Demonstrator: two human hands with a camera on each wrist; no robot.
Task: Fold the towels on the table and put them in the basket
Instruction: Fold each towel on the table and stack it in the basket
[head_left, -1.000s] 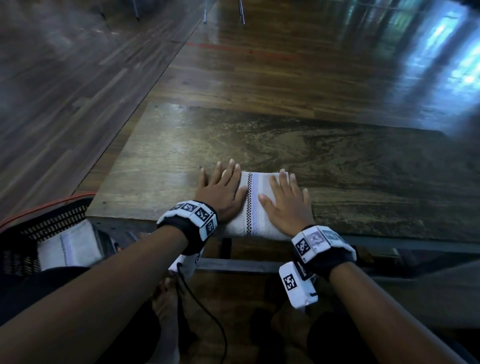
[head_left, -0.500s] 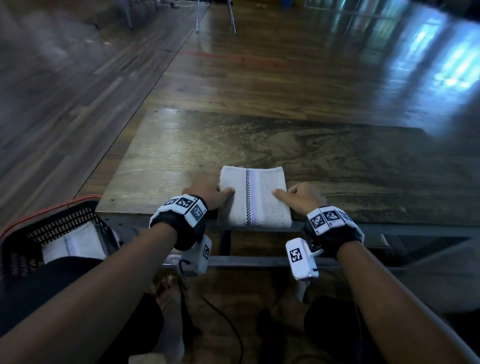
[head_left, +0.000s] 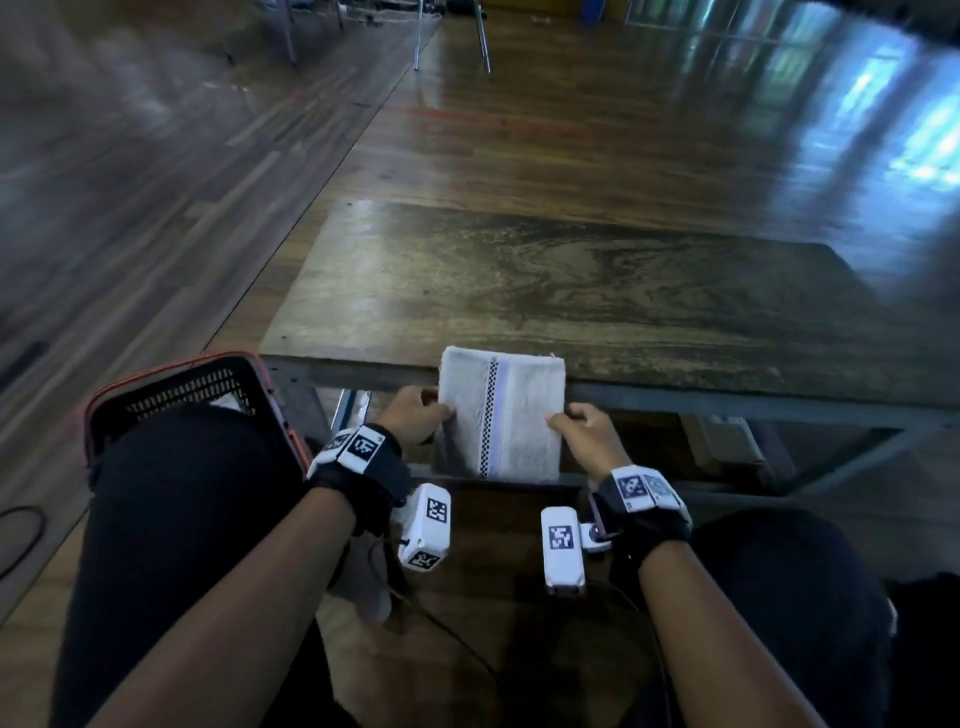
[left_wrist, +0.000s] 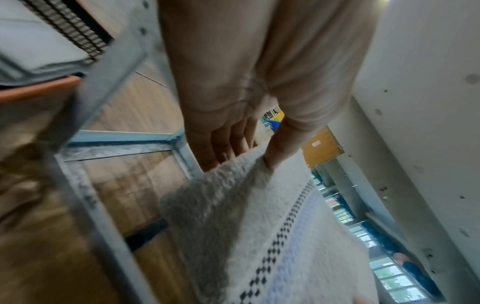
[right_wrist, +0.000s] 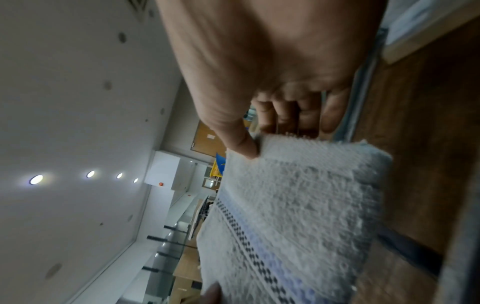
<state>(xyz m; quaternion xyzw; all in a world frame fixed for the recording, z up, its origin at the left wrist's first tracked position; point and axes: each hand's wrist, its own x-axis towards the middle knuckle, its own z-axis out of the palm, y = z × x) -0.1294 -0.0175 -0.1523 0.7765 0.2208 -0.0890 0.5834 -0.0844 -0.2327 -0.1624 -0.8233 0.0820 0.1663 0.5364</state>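
Both hands, left hand (head_left: 415, 415) and right hand (head_left: 589, 434), pinch folded white striped towel (head_left: 501, 415) off surface (head_left: 597, 306) edge; black mesh basket (head_left: 182, 384) lies leftward, nearer left hand.

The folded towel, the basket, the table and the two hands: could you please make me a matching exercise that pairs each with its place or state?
Column one:
1. folded towel
2. basket
3. table
4. left hand and right hand

Column two:
A. on the floor to the person's left, with a towel already inside
B. each pinching one side edge of the towel
C. held past the table's near edge
D. bare brown wooden top on a grey metal frame

Pairs: 1-C, 2-A, 3-D, 4-B
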